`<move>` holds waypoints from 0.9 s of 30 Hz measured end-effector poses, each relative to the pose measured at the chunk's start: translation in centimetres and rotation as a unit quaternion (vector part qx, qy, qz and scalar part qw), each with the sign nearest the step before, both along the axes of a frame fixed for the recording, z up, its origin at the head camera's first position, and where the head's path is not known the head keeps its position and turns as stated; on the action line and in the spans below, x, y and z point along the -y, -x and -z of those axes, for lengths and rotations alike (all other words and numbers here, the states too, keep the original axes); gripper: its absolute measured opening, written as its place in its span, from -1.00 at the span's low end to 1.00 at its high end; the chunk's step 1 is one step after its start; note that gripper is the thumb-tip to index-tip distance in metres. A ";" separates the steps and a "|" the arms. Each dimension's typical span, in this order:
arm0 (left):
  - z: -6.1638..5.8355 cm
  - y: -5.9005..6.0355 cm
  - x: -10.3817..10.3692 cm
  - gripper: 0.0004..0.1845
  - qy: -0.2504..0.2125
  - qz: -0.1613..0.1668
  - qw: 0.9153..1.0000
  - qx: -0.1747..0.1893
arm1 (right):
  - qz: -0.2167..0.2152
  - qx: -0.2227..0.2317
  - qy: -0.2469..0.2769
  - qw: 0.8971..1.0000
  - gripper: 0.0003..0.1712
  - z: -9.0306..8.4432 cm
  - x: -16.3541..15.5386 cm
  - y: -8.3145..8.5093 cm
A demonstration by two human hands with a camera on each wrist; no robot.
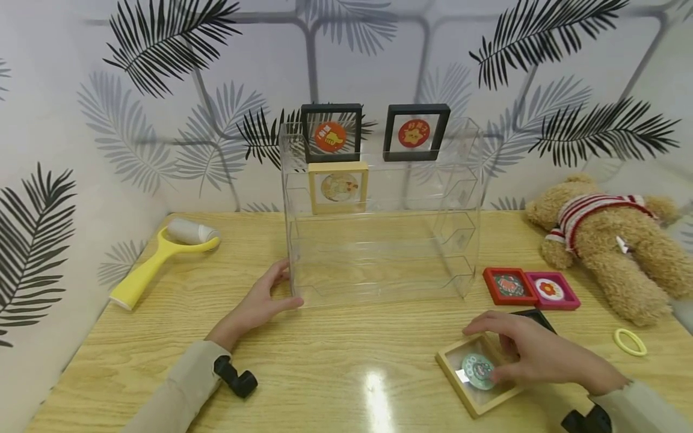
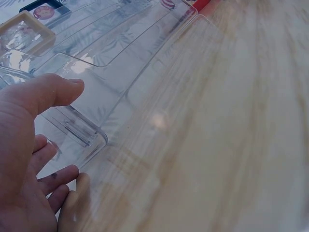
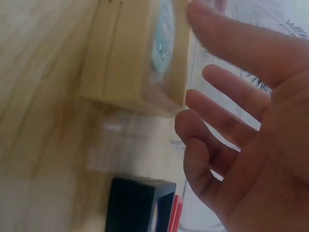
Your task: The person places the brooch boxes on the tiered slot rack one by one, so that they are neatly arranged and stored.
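A clear acrylic tiered shelf (image 1: 379, 252) stands mid-table. It carries two black frames (image 1: 331, 132) (image 1: 415, 132) on top and a wooden frame (image 1: 338, 187) one tier lower. My left hand (image 1: 283, 290) rests with relaxed fingers against the shelf's lower left corner (image 2: 91, 137); the left wrist view shows this hand (image 2: 43, 159) close up. My right hand (image 1: 498, 352) hovers over a flat wooden frame (image 1: 457, 380) holding a green badge, fingers loosely spread and touching it. In the right wrist view that hand (image 3: 227, 111) sits beside the frame (image 3: 130, 53).
A black frame (image 1: 539, 317) lies just behind my right hand, with a red frame (image 1: 509, 285) and a pink frame (image 1: 552, 293) beyond it. A teddy bear (image 1: 606, 240) and yellow ring (image 1: 630, 341) lie at right, a yellow lint roller (image 1: 162, 255) at left.
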State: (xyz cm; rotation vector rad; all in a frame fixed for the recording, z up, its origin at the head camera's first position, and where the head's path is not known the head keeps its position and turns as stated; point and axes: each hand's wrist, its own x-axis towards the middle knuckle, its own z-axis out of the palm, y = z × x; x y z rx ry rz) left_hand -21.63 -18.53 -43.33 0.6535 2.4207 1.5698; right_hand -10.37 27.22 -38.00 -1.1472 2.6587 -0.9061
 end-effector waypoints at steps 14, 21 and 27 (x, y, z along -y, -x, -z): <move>-0.2 0.1 0.0 -0.17 0.002 -0.004 1.000 -0.002 | 0.048 0.015 -0.117 0.992 0.27 0.6 -1.1 -1.4; 0.1 0.3 0.1 -0.17 0.000 0.003 1.000 -0.014 | 0.043 -0.060 -0.138 0.988 0.25 1.1 -0.6 -1.7; 0.2 0.1 0.0 -0.16 0.002 0.001 1.000 -0.011 | 0.043 -0.070 -0.083 0.993 0.17 1.5 -0.2 -1.6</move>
